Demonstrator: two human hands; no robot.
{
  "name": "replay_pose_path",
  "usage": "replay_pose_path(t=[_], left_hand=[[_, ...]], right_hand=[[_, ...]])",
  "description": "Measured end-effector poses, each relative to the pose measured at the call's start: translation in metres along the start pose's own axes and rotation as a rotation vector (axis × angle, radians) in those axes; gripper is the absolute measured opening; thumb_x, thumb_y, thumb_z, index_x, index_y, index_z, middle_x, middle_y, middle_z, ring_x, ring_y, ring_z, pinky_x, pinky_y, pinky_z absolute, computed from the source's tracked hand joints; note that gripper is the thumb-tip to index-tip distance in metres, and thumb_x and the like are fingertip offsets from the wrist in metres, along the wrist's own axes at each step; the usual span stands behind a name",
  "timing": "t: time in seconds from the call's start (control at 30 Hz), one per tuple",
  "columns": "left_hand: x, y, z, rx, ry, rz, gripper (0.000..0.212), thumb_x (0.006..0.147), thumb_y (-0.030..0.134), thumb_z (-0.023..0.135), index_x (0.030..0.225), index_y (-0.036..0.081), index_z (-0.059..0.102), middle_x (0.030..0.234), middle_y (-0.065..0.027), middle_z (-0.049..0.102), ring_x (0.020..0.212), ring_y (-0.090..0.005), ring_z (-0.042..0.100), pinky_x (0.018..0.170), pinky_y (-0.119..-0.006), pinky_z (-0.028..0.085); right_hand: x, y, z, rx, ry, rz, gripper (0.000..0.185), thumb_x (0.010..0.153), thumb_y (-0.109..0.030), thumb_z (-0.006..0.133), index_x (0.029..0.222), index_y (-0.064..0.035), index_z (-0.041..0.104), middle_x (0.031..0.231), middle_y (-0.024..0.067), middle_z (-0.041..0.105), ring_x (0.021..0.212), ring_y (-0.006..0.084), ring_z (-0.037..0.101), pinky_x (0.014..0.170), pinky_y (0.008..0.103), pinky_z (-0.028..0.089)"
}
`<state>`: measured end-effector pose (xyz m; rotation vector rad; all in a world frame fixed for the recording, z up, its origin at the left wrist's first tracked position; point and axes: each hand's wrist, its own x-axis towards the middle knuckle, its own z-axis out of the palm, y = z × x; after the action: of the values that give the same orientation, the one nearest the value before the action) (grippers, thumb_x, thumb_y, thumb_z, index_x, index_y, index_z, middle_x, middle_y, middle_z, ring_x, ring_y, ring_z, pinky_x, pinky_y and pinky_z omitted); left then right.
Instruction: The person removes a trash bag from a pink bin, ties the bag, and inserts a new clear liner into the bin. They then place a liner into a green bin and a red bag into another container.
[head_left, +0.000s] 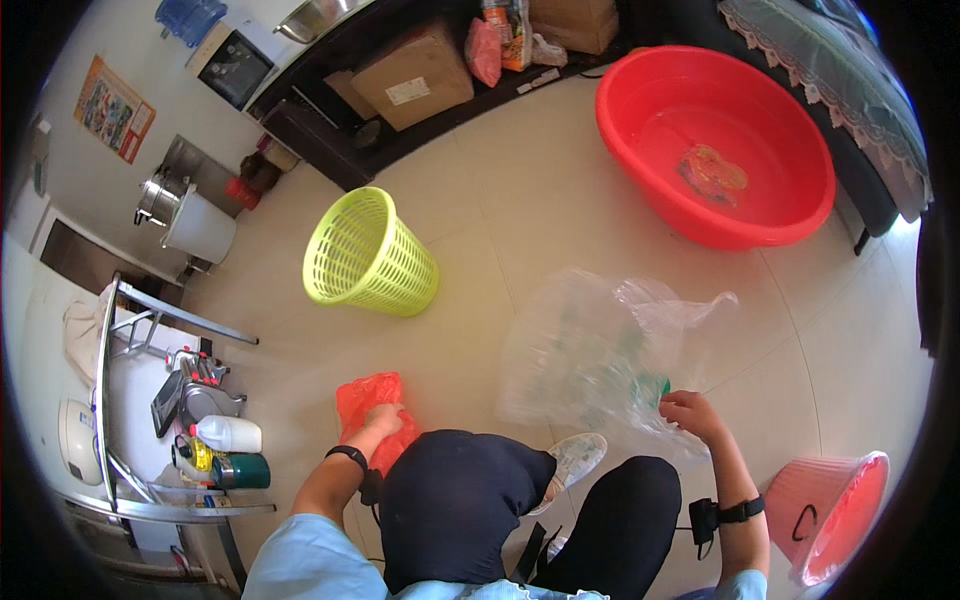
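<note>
My left hand (385, 420) grips a crumpled red plastic bag (371, 394) beside my left knee, low over the tiled floor. Off to the right, a large clear plastic bag (577, 352) lies spread on the floor with blurred green things showing through its film. At its near right side, the fingertips of my right hand (690, 414) meet the film next to a small green piece (665, 387). Whether these fingers pinch the film or the green piece cannot be made out.
A yellow-green slotted plastic basket (412, 274) stands ahead. Beyond the clear bag is a big red basin (720, 225). A pink lined bin (795, 502) stands by my right forearm. At left, a metal-framed rack (180, 512) has bottles beside it. A dark cabinet (315, 142) lines the back.
</note>
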<state>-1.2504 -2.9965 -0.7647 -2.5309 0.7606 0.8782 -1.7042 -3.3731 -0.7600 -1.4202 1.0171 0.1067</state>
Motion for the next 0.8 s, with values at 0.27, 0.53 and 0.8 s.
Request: replay_pose_path(t=[0.27, 0.53, 0.8], left_hand=[[-0.008, 0.035, -0.02, -0.081, 0.149, 0.121, 0.046, 0.07, 0.013, 0.051, 0.116, 0.015, 0.05, 0.102, -0.016, 0.057, 0.095, -0.0302, 0.054, 0.08, -0.039, 0.043], [-0.014, 0.021, -0.085, -0.17, 0.573, 0.121, 0.028, 0.07, 0.014, 0.055, 0.096, 0.006, 0.061, 0.084, -0.0176, 0.061, 0.08, -0.0293, 0.06, 0.071, -0.038, 0.046], [-0.045, 0.019, -0.145, -0.771, 0.696, 0.198, 0.022, 0.068, 0.006, 0.049, 0.085, 0.003, 0.063, 0.076, -0.0091, 0.064, 0.07, -0.0139, 0.06, 0.066, -0.027, 0.047]], right_hand=[[-0.006, -0.005, 0.001, 0.163, -0.04, 0.065, 0.033, 0.077, -0.03, 0.057, 0.097, -0.0031, 0.059, 0.079, 0.004, 0.059, 0.068, 0.0111, 0.054, 0.057, 0.0245, 0.045], [-0.028, -0.021, -0.015, 0.285, 0.05, 0.02, 0.033, 0.081, -0.028, 0.053, 0.101, -0.002, 0.056, 0.08, 0.0063, 0.059, 0.071, 0.0134, 0.056, 0.059, 0.0255, 0.046], [-0.029, -0.025, -0.021, 0.372, 0.136, 0.01, 0.031, 0.082, -0.027, 0.051, 0.099, -0.0011, 0.056, 0.077, 0.0077, 0.059, 0.068, 0.0145, 0.056, 0.057, 0.0257, 0.045]])
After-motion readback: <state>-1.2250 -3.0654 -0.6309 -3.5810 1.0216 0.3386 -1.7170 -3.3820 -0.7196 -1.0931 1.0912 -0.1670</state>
